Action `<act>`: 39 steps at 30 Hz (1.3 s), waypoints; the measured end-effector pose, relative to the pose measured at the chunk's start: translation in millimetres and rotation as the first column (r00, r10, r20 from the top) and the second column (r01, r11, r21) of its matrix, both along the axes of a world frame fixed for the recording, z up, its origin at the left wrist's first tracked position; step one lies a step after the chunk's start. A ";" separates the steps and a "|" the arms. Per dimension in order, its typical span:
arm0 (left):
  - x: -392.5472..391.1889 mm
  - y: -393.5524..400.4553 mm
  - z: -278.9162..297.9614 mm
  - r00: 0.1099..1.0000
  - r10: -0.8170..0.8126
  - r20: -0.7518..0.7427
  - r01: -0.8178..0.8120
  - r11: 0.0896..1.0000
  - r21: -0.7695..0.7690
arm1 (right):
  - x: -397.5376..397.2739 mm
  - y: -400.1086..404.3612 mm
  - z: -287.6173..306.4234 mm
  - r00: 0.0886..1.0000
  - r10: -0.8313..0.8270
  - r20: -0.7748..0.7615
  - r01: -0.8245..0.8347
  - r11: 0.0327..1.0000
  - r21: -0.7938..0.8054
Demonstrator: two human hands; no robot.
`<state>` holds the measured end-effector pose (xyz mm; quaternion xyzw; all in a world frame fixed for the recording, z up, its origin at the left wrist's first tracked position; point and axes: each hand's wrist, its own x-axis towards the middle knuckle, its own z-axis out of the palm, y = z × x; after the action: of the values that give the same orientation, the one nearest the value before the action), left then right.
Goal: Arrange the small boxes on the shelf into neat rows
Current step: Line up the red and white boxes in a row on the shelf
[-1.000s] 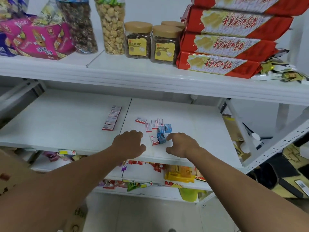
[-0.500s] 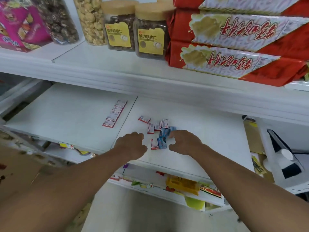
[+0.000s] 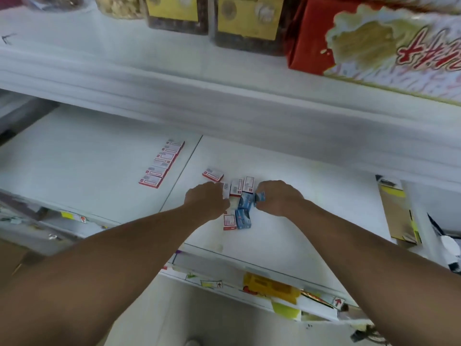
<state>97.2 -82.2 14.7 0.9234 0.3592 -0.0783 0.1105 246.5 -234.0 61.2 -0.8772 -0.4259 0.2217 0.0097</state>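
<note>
A: What's the biggest thing in front of the person?

B: The white shelf (image 3: 311, 201), running across the whole view, with an upper shelf (image 3: 224, 81) above it at twelve o'clock. Up there sit jars with yellow labels (image 3: 247, 18) and, toward one o'clock, a red snack package (image 3: 374, 46).

A: And the small boxes?

B: In two groups on the shelf. At ten o'clock from the hands, a tidy row of red-and-white boxes (image 3: 162, 167) runs diagonally, each touching the next. In the middle lies a loose cluster (image 3: 238, 203): red-and-white ones and a few blue ones, crowded together at mixed angles. One red-and-white box (image 3: 212, 174) lies a little apart at eleven o'clock from that cluster.

A: The hands?

B: Both are at the cluster. The left hand (image 3: 207, 201) is curled against its left edge, fingers touching a red-and-white box (image 3: 226, 189); I cannot tell if it grips it. The right hand (image 3: 279, 198) is curled at the right edge, fingertips pinching a blue box (image 3: 260, 196).
</note>
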 end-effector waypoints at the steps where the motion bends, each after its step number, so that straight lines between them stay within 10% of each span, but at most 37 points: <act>1: 4.0 3.9 -6.6 1.000 0.020 0.015 -0.020 1.000 0.011 | 3.8 3.4 -3.2 1.000 -0.010 0.008 0.010 1.000 0.009; 39: 13.6 47.3 -59.6 0.984 0.029 0.176 -0.039 0.998 0.056 | 78.2 72.3 -66.3 0.815 0.486 0.314 -0.486 0.870 -0.086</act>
<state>110.8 -34.9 -44.9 0.9233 0.3659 0.0159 0.1157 324.8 -161.7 -5.1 -0.7637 -0.6308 0.0693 -0.1186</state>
